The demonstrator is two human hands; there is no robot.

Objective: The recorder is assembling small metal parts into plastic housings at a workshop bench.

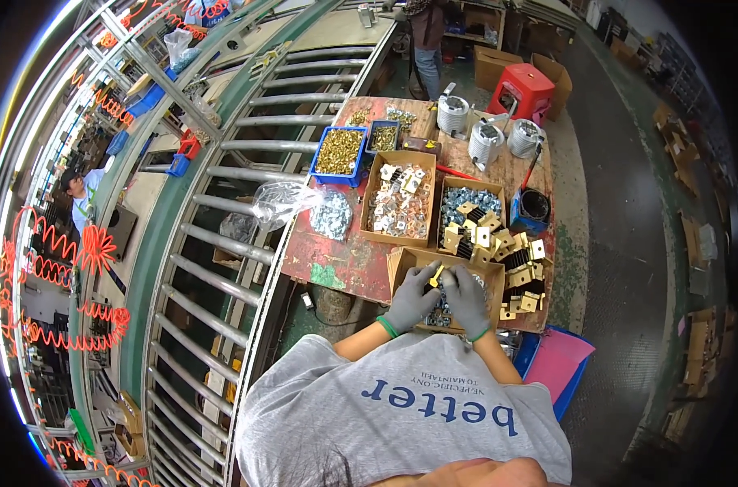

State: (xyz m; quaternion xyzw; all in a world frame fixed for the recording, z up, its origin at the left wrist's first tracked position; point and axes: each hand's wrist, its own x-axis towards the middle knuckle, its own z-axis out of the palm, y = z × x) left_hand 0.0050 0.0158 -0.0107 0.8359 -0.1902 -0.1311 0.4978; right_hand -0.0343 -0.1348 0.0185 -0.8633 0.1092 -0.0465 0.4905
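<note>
Grey gloves cover both my hands, which meet over an open cardboard box (496, 284) of small metal parts at the table's near edge. A small brass-coloured piece (436, 276) sticks out from the closed fingers of my left hand (414, 300). Right beside it, my right hand (468, 303) has its fingers curled down and pressed together. Whatever its fingertips hold is hidden. Brass-coloured blocks with black middles (522, 264) are piled to the right of the box. Just beyond lies a carton of bluish metal parts (472, 199), with more such blocks on its near side.
Farther left stand a carton of copper and white pieces (399, 199), a blue bin of brass fittings (339, 152) and a plastic bag of metal parts (331, 215). Silver ribbed cylinders (486, 144) and a red stool (522, 91) are at the back. A roller conveyor (215, 280) runs along the left.
</note>
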